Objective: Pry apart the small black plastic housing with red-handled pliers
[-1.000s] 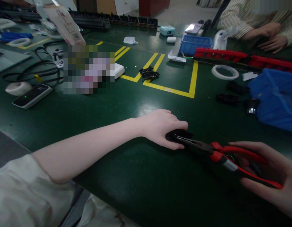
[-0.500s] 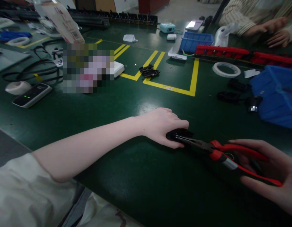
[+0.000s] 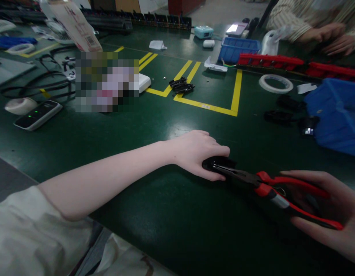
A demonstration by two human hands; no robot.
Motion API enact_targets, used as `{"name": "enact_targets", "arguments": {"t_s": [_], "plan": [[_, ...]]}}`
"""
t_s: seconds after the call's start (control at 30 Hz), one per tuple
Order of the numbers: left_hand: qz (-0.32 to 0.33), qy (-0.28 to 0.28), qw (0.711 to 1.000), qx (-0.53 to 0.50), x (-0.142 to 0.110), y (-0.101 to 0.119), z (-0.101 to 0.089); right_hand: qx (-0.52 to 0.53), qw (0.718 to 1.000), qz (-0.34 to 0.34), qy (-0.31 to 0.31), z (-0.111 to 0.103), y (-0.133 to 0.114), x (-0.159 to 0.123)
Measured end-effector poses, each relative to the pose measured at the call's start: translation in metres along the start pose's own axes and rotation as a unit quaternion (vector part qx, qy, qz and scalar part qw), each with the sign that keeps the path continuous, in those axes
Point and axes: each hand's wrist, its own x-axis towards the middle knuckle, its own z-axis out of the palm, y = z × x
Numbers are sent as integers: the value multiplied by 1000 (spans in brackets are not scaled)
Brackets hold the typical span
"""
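Observation:
My left hand [image 3: 196,153] rests on the green table [image 3: 137,134], fingers curled around a small black part [image 3: 216,163] and pinning it down. My right hand [image 3: 329,209] grips the red-and-black handles of long-nose pliers [image 3: 269,188]. The pliers' thin jaws reach left and meet the black part under my left fingers. Whether the jaws are clamped on it is hard to tell.
Blue bins [image 3: 335,115] stand at the right, red strips [image 3: 269,61] and a tape roll [image 3: 275,83] behind them. Loose black parts [image 3: 181,87] lie by yellow floor-style markings. A power strip [image 3: 37,114] and cables lie far left. Another person's hands [image 3: 329,38] work at the back right.
Almost nothing has moved; both hands keep their hold, and the view has only shifted slightly.

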Motion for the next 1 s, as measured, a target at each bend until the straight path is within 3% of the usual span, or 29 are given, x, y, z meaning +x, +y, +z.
{"name": "enact_targets", "arguments": {"t_s": [0.73, 1.0], "plan": [[-2, 5, 1000, -18, 0, 0, 0, 82, 995, 55, 4, -1, 1, 3], [-7, 2, 1000, -12, 0, 0, 0, 73, 997, 40, 6, 0, 1, 2]]}}
